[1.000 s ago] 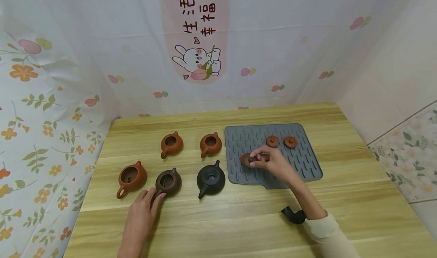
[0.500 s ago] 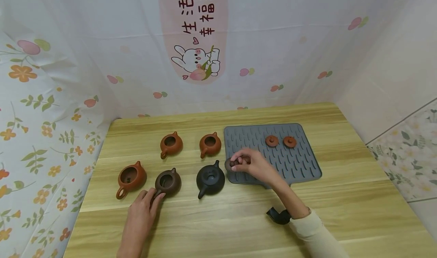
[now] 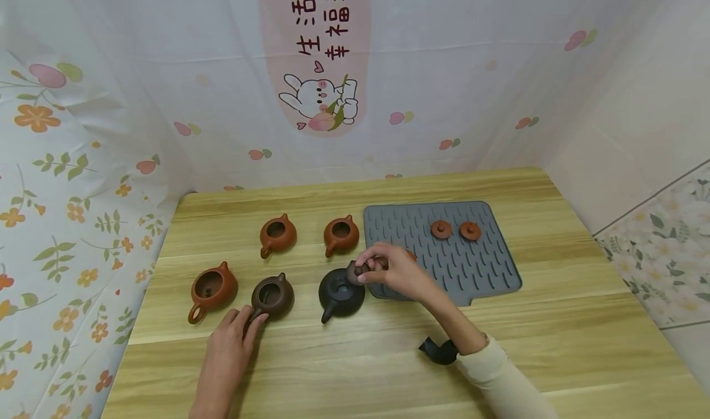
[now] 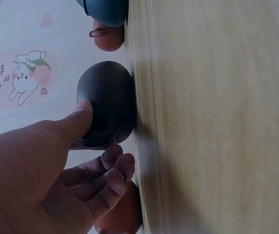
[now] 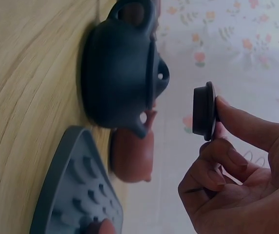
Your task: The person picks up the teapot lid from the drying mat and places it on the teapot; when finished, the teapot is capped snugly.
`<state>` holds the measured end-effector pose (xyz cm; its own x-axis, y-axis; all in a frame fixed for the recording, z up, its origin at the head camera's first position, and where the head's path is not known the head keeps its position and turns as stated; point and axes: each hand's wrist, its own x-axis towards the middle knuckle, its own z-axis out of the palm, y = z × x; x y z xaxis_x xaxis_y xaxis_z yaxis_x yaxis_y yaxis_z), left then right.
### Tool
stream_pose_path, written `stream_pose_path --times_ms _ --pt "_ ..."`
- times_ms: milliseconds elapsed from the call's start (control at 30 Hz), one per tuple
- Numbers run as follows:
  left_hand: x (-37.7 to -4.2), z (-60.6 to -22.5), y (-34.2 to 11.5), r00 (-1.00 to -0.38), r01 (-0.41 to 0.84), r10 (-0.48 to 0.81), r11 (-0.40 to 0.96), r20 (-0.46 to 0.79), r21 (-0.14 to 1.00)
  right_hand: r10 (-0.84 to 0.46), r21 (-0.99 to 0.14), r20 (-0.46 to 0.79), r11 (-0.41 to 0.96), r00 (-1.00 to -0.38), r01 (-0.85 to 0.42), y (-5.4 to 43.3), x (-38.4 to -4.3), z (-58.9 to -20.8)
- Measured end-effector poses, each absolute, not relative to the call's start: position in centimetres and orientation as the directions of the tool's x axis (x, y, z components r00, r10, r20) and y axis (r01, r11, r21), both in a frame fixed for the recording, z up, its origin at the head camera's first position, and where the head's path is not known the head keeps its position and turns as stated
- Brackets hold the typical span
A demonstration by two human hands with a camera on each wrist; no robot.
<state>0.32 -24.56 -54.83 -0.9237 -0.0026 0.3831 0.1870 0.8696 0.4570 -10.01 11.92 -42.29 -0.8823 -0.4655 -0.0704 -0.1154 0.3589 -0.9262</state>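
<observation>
The black teapot [image 3: 339, 299] stands between left grip [image 3: 235, 333] and right grip [image 3: 394, 271], front free.

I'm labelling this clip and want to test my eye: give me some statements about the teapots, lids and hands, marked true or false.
1. The left hand grips the brown teapot. True.
2. The brown teapot is covered. False: its top is open.
3. The right hand holds a dark lid. True.
4. The black teapot has a black lid on. True.
5. The black teapot stands on the grey mat. False: it stands on the wooden table, beside the grey mat.
</observation>
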Motion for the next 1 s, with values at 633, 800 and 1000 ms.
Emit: stream_pose_path --times_ms 633,800,1000 --pt "0.2 -55.7 -24.9 -0.932 0.17 -0.005 0.877 0.362 0.45 -0.549 -0.904 -0.027 0.371 -0.835 -0.215 7.8 -10.0 -42.1" --pt "0.5 -53.7 -24.1 -0.917 0.206 -0.004 0.851 0.398 0.483 -0.553 -0.902 -0.034 0.375 -0.833 -0.212 7.4 -10.0 -41.9" --pt "0.9 -51.4 -23.1 -0.913 0.211 -0.006 0.85 0.409 0.484 -0.553 -0.908 -0.04 0.367 -0.832 -0.2 7.0 -10.1 -41.7"
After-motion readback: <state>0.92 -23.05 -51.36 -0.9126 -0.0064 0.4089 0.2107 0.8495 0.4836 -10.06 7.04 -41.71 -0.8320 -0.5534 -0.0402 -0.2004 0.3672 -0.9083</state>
